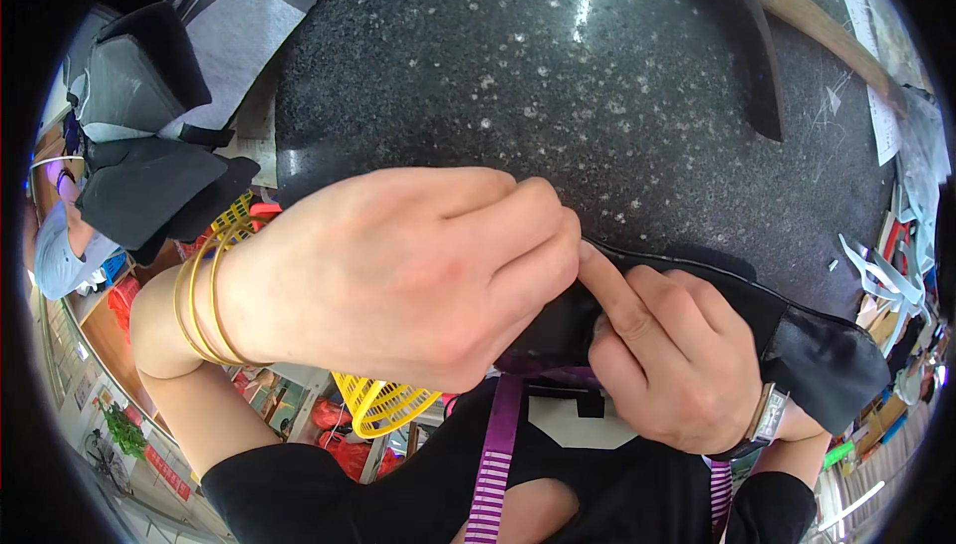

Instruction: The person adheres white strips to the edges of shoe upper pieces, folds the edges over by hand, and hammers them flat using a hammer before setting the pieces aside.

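Both hands [423, 275] knuckles-up, curled close together at black material [779, 320].

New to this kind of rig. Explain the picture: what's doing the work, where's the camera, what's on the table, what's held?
No machine here, just one person's bare hands. The camera sits on their head, looking down through a fisheye lens, so straight edges bend. Picture left is the person's left: the left hand wears bangles, the right hand a watch. On the dark speckled table lies a wooden handle. The right hand grips a black piece; the left meets it there, fingertips hidden, so its grip is unclear.
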Action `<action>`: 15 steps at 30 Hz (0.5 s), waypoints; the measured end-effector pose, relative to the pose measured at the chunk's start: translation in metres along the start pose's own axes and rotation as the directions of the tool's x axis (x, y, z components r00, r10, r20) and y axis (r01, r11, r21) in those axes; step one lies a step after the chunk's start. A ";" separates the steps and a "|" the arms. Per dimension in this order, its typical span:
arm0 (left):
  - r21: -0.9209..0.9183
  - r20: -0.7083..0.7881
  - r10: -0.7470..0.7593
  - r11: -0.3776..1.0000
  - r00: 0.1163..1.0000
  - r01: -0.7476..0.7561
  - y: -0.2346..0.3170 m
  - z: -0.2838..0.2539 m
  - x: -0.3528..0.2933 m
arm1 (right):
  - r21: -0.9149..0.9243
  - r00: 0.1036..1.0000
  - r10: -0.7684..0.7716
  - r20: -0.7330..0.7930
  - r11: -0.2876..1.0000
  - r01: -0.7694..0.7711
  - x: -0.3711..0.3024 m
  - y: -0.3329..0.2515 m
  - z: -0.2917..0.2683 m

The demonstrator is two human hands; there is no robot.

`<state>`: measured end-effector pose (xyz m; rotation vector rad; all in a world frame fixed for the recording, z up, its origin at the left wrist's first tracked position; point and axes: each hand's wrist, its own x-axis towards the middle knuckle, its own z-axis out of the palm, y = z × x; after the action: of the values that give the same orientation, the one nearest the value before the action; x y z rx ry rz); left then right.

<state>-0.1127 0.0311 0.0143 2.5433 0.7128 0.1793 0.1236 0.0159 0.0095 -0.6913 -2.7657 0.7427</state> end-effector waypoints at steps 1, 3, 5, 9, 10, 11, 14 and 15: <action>-0.002 0.002 0.004 1.000 1.000 -0.004 -0.001 -0.004 0.002 | 0.001 1.000 0.005 0.000 1.000 -0.005 0.002 -0.004 0.002; -0.036 0.058 -0.014 0.999 0.998 0.016 -0.005 -0.008 0.002 | 0.048 0.982 0.115 -0.147 0.993 -0.109 0.006 -0.013 0.014; -0.051 0.019 -0.014 0.999 1.000 0.015 -0.009 -0.001 0.001 | 0.106 0.967 0.142 -0.211 0.987 -0.122 0.007 -0.015 0.024; -0.162 -0.129 -0.005 0.987 0.992 -0.016 -0.021 0.004 0.005 | 0.093 0.905 0.259 -0.338 0.966 -0.242 0.016 -0.022 0.037; -0.207 -0.196 -0.012 0.978 0.981 -0.029 -0.022 0.007 0.004 | 0.059 0.897 0.280 -0.340 0.959 -0.277 0.019 -0.024 0.035; -0.218 -0.211 -0.018 0.975 0.977 -0.030 -0.026 0.010 0.004 | 0.060 0.877 0.328 -0.352 0.942 -0.329 0.022 -0.028 0.034; -0.036 -0.199 -0.039 0.999 0.979 0.033 -0.030 0.007 0.002 | 0.112 0.890 0.283 -0.357 0.959 -0.260 0.018 -0.017 0.030; -0.067 -0.174 -0.076 0.996 0.982 0.065 -0.030 0.007 -0.001 | 0.119 0.915 0.258 -0.309 0.965 -0.232 0.016 -0.008 0.022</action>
<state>-0.1256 0.0502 -0.0068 2.4609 0.8502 0.3997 0.1003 0.0086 -0.0039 -1.0546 -2.3670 0.7077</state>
